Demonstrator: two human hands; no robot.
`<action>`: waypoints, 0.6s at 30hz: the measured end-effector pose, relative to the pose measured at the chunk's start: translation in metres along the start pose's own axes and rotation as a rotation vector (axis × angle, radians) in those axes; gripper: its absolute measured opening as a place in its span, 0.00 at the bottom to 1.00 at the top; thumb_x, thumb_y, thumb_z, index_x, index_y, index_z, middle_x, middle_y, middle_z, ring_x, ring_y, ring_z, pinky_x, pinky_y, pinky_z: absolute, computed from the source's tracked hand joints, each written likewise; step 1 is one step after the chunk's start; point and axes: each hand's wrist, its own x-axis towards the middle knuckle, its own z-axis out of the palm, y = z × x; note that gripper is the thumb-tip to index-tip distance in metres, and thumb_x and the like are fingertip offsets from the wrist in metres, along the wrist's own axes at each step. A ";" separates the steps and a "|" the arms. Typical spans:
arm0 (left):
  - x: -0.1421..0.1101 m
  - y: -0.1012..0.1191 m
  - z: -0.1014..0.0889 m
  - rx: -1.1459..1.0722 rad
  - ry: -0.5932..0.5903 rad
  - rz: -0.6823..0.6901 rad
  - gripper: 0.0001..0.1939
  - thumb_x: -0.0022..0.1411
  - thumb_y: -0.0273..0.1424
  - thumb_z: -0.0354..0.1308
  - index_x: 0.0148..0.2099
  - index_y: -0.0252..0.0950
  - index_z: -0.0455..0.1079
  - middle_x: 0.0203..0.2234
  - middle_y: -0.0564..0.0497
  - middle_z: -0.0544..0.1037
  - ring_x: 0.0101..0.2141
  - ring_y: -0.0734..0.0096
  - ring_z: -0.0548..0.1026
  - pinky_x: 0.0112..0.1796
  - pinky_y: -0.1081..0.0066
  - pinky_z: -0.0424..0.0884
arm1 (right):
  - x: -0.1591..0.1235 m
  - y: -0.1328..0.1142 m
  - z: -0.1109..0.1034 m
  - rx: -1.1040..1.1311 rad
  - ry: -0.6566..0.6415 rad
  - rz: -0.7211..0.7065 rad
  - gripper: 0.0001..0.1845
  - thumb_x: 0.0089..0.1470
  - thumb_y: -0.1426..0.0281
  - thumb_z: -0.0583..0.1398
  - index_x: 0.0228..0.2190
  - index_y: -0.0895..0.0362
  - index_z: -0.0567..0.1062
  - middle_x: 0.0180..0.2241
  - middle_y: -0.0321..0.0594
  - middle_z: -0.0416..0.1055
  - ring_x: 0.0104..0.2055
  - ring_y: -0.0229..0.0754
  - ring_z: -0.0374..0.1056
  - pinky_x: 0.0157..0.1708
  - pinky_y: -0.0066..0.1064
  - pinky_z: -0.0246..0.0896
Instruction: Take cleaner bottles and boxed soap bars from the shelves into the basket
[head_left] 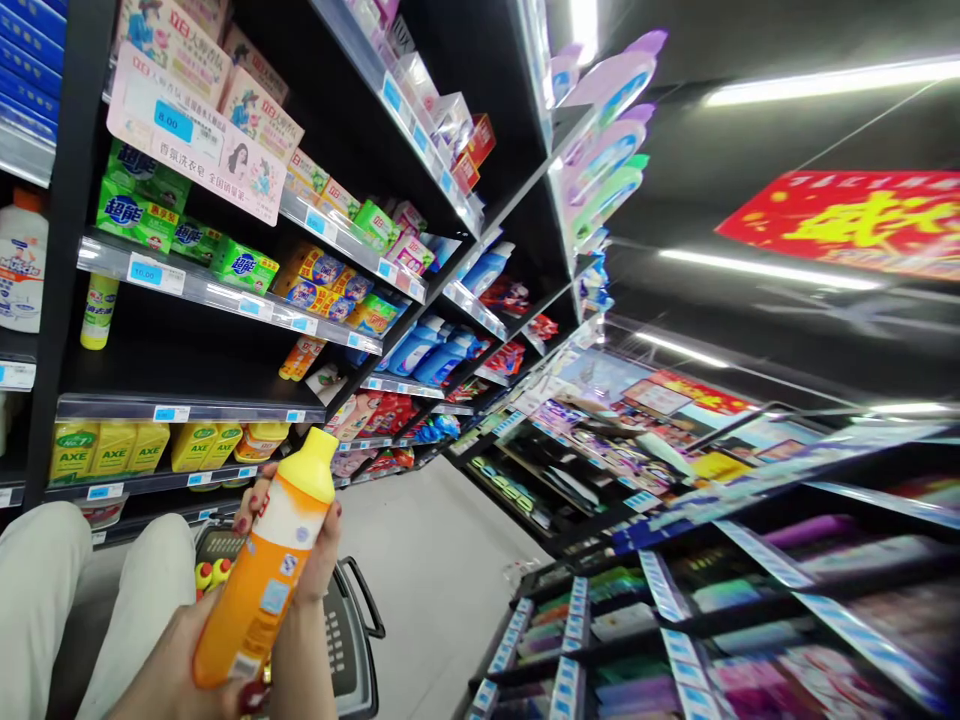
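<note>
Both my hands hold an orange bottle (259, 580) with a yellow cap, tilted with the cap pointing up and right. My left hand (169, 668) grips its bottom end, the thumb with a red nail lying under the base. My right hand (319, 555) wraps behind the bottle's upper part, fingertips showing on either side near the neck. The bottle is in front of the lower shelves, above a grey shopping basket (349, 640) on the floor.
My knees in light trousers (45, 580) fill the lower left. Small yellow-capped bottles (210, 574) lie in the basket. Left shelves carry yellow AXE bottles (112, 448), green soap boxes (139, 215) and blue detergent bottles (420, 345). More shelves (675, 600) stand right of the aisle floor (435, 560).
</note>
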 end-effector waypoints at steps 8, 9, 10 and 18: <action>-0.012 -0.003 0.008 0.873 0.564 0.174 0.24 0.63 0.43 0.54 0.55 0.32 0.64 0.44 0.37 0.79 0.41 0.49 0.80 0.39 0.59 0.76 | 0.008 -0.005 0.004 -0.098 0.089 -0.005 0.33 0.51 0.36 0.44 0.30 0.49 0.70 0.22 0.39 0.62 0.20 0.43 0.57 0.22 0.37 0.58; -0.011 0.002 0.005 0.848 0.544 0.141 0.24 0.63 0.42 0.54 0.55 0.32 0.64 0.44 0.37 0.79 0.41 0.49 0.79 0.40 0.58 0.75 | 0.010 -0.008 0.000 -0.139 0.092 -0.014 0.33 0.52 0.37 0.43 0.32 0.49 0.70 0.24 0.40 0.64 0.22 0.44 0.60 0.24 0.38 0.61; -0.010 0.009 0.001 0.788 0.496 0.093 0.23 0.61 0.41 0.56 0.54 0.33 0.65 0.44 0.38 0.78 0.42 0.49 0.79 0.42 0.58 0.75 | 0.012 -0.014 -0.006 -0.187 0.091 -0.032 0.32 0.53 0.38 0.44 0.34 0.49 0.70 0.26 0.40 0.66 0.25 0.45 0.63 0.27 0.39 0.63; 0.003 -0.003 -0.022 -0.614 -0.497 -0.467 0.30 0.35 0.44 0.71 0.39 0.30 0.76 0.25 0.48 0.78 0.24 0.65 0.74 0.27 0.67 0.73 | 0.024 -0.088 -0.070 -0.815 -0.209 0.065 0.29 0.36 0.44 0.66 0.28 0.55 0.71 0.27 0.35 0.66 0.27 0.37 0.60 0.28 0.28 0.58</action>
